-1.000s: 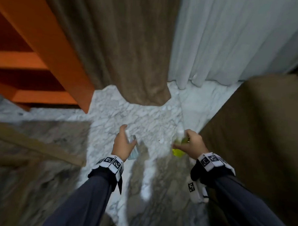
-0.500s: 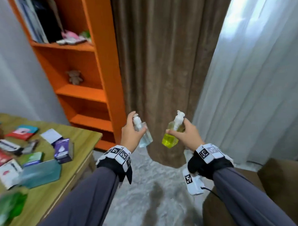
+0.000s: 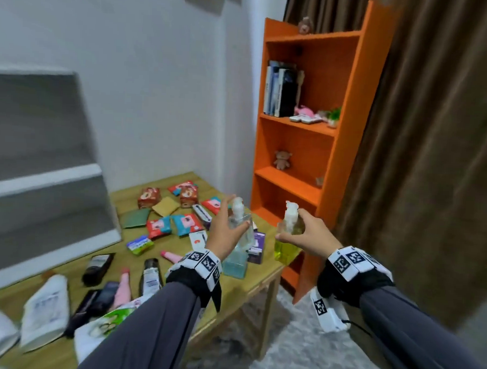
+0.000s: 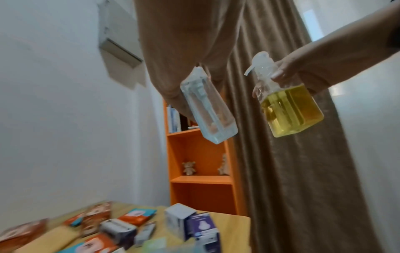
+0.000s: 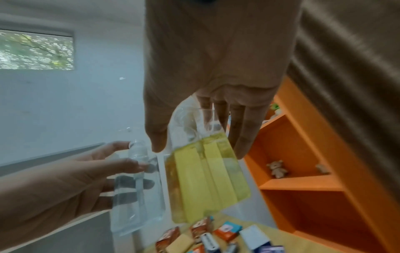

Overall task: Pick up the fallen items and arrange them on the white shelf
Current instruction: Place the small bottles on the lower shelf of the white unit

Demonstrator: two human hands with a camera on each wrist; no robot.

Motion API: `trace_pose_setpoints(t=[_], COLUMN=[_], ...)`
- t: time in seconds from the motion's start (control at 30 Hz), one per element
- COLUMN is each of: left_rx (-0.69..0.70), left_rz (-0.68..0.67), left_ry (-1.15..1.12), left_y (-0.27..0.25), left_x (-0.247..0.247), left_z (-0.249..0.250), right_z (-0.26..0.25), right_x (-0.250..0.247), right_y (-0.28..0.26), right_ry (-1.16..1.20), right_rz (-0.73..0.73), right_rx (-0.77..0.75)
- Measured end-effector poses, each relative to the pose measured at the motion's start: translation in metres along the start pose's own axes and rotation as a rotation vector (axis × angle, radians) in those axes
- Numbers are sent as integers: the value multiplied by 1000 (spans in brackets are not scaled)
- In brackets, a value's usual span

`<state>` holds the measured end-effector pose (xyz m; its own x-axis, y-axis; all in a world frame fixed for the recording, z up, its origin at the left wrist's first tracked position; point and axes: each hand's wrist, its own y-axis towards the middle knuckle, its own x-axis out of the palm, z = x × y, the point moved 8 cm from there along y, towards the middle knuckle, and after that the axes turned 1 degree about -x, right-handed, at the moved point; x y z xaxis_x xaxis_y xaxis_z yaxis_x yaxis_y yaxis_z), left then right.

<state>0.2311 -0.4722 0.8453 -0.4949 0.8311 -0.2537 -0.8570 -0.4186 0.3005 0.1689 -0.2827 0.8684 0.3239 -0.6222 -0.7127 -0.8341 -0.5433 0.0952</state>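
Observation:
My left hand (image 3: 229,234) grips a clear pump bottle (image 3: 238,240) with pale blue liquid by its neck; the same clear pump bottle (image 4: 208,111) hangs tilted in the left wrist view. My right hand (image 3: 307,234) holds a pump bottle of yellow liquid (image 3: 286,242) by its upper part, fingers curled round it. The yellow bottle (image 5: 207,179) fills the middle of the right wrist view, with the clear bottle (image 5: 136,188) to its left. Both bottles hang above the right end of the wooden table (image 3: 232,292). The white shelf (image 3: 41,175) stands on the table's left, blurred.
Many packets, boxes and tubes lie scattered on the table, among them a purple box (image 3: 257,246) under the bottles. An orange bookcase (image 3: 303,136) with books and small toys stands behind. A brown curtain (image 3: 433,164) hangs on the right. Grey carpet (image 3: 299,354) covers the floor.
The view has swung up from the floor and left toward the table and white shelf. Both hands have carried their bottles up and over the table's right end.

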Motion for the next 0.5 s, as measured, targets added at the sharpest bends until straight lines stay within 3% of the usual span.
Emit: trace_pose_setpoints(t=[0.27,0.5], left_rx=[-146,-326], left_rz=[185,348], left_ry=[104,122], left_y=[59,64], left_x=[-214,-380], left_z=[-111,-227], right_z=[-143,-230], right_x=[181,349], right_y=[141,230], right_ry=[36,59], right_rz=[-181,-399], right_rx=[-218,-306])
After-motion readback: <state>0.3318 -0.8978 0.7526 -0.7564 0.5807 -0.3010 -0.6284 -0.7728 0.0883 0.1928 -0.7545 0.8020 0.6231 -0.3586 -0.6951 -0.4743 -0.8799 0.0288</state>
